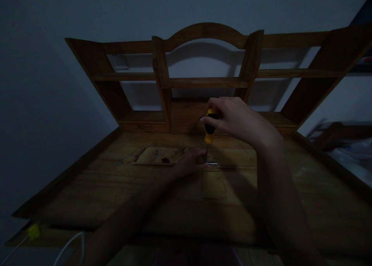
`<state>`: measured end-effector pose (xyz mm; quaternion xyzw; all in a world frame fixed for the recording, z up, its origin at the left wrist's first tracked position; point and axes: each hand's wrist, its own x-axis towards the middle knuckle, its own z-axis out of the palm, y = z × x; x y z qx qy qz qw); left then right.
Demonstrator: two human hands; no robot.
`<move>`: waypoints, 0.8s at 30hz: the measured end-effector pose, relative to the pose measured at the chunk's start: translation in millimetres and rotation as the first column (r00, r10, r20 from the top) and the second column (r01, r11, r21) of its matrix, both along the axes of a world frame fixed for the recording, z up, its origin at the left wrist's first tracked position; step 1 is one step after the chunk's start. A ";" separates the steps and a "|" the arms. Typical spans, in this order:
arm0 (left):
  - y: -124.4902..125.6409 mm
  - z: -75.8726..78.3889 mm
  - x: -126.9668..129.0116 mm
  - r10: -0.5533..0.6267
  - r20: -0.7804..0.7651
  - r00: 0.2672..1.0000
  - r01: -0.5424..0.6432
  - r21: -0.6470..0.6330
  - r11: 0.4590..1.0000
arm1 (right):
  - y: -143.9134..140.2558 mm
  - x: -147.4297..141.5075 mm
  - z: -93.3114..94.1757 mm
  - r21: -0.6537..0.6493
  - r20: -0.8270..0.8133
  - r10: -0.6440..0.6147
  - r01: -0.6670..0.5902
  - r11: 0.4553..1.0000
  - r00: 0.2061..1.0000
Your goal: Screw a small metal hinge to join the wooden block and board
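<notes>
My right hand (pixel 229 116) is wrapped around the yellow and black handle of a screwdriver (pixel 208 140). The screwdriver stands nearly upright, its thin shaft pointing down. Its tip meets or nearly meets a small shiny metal piece (pixel 211 163), perhaps a hinge, on the wooden desktop (pixel 122 196). Close around the tip, the fingers and thumb of my left hand (pixel 190 162) are curled together beside the metal piece; whatever they pinch is too dark and small to make out. Just in front lies a square wooden panel (pixel 214 184), its far edge near the metal piece.
A shallow recess (pixel 159 155) with rough, worn wood lies left of my left hand. Small thin metal items (pixel 120 161) rest farther left. A wooden shelf unit (pixel 203 82) rises along the back. White cable (pixel 72 239) and a yellow object (pixel 33 232) are at the front left.
</notes>
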<state>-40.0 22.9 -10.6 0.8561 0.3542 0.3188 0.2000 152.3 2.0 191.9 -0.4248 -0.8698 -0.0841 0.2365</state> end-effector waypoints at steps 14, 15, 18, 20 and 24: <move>6.7 -9.8 -1.0 -0.020 0.028 0.999 0.020 0.000 1.000 | -0.8 -0.1 -0.2 0.021 -0.003 0.024 -0.024 1.000 1.000; 6.5 -10.0 -0.8 -0.020 0.039 0.999 0.020 0.005 1.000 | 0.1 -0.3 -0.6 0.034 -0.001 0.012 -0.012 0.999 1.000; 5.1 -8.9 -0.1 -0.020 0.063 0.998 0.020 0.005 1.000 | 0.2 -0.4 0.2 0.032 -0.004 0.015 -0.015 0.999 1.000; 3.9 -6.8 0.3 -0.016 0.052 0.999 0.017 -0.019 1.000 | -1.7 0.3 2.0 0.002 -0.019 0.053 -0.053 0.999 0.998; 1.8 -1.4 0.2 -0.015 0.027 1.000 0.016 -0.047 0.999 | -4.8 2.7 4.3 -0.060 -0.062 0.118 -0.121 0.991 0.991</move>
